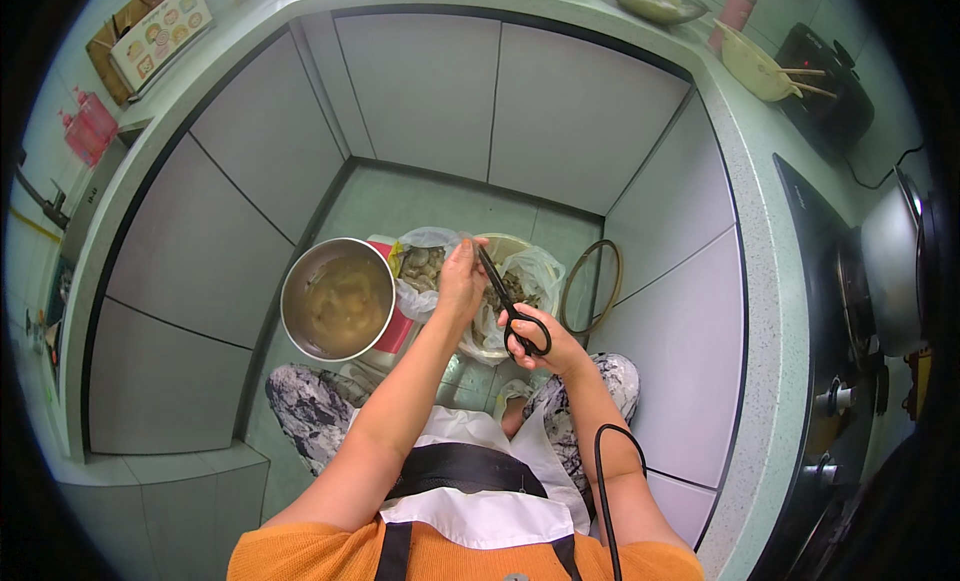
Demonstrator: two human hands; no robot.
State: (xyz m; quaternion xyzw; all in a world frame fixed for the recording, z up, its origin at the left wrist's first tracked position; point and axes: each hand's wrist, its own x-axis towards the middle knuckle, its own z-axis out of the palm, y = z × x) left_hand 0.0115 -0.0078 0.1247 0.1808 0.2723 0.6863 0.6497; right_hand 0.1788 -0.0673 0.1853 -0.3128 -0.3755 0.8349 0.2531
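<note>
In my right hand (pixel 537 336) is a pair of black-handled scissors (pixel 497 286), its blades pointing up and away from me. My left hand (pixel 461 277) is closed near the blade tips, and whatever its fingers pinch is too hidden to name. Beneath both hands stands a bin (pixel 502 245) lined with a white plastic bag (pixel 545 272), with brownish scraps inside. Left of it, an opened plastic bag (pixel 431 235) holds greyish, wet-looking pieces (pixel 421 267). Further left, a round metal pot (pixel 287 303) contains cloudy brown water with pale pieces.
A red-and-white support (pixel 399 331) shows beside the pot, close to my knees. Grey cabinets (pixel 415 91) and a pale counter (pixel 755 281) surround me. A hoop-like brown ring (pixel 616 281) leans at the right cabinet. On the right counter are a stove (pixel 815 241) and a large pot (pixel 892 266).
</note>
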